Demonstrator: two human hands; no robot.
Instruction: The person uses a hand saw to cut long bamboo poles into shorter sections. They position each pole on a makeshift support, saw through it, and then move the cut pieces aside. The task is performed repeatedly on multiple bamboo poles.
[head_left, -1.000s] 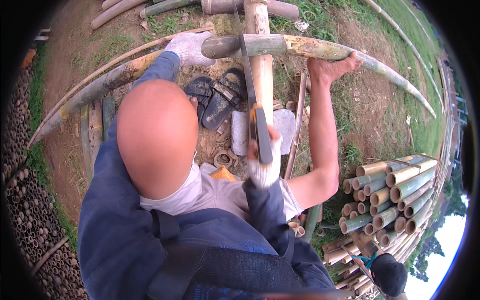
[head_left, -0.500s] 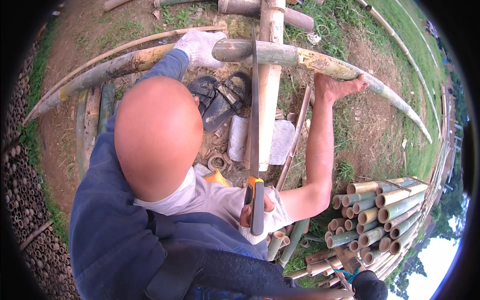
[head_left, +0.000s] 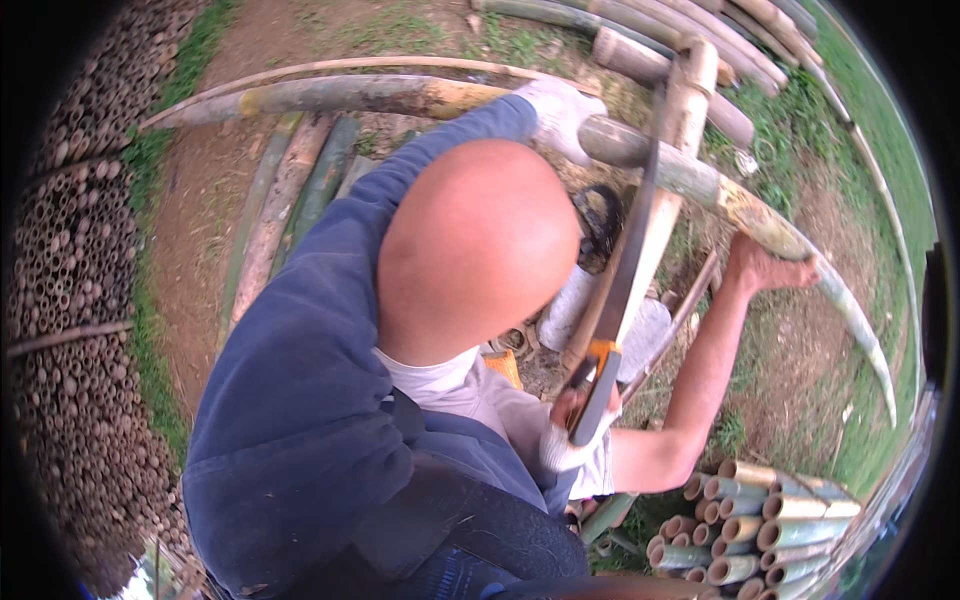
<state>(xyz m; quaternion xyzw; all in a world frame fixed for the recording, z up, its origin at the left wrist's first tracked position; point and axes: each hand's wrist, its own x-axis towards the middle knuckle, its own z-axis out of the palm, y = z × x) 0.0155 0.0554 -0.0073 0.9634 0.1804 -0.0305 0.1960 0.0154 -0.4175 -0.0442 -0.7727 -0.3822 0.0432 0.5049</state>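
Note:
My left hand (head_left: 562, 115), in a white glove, wraps over a long bamboo pole (head_left: 682, 174) just left of the saw. In my right hand (head_left: 570, 408) is the dark and orange handle of a handsaw (head_left: 632, 243). Its long blade crosses the pole; how deep it sits in the bamboo is hidden. The pole lies across a pale bamboo beam (head_left: 690, 90). My bare foot (head_left: 765, 264) presses against the pole to the right of the saw. My bent knee (head_left: 480, 250) hides part of the ground below my left arm.
Cut bamboo pieces (head_left: 740, 530) are stacked at lower right. More bamboo culms (head_left: 640, 25) lie at the far side, and a large stack of bamboo ends (head_left: 80, 400) stands at left. A dark sandal (head_left: 598, 222) and pale blocks (head_left: 645, 335) are beneath the beam.
The whole view has swung, so the scene sits further right and tilted. The saw handle is nearer the pole. Both hands keep their holds.

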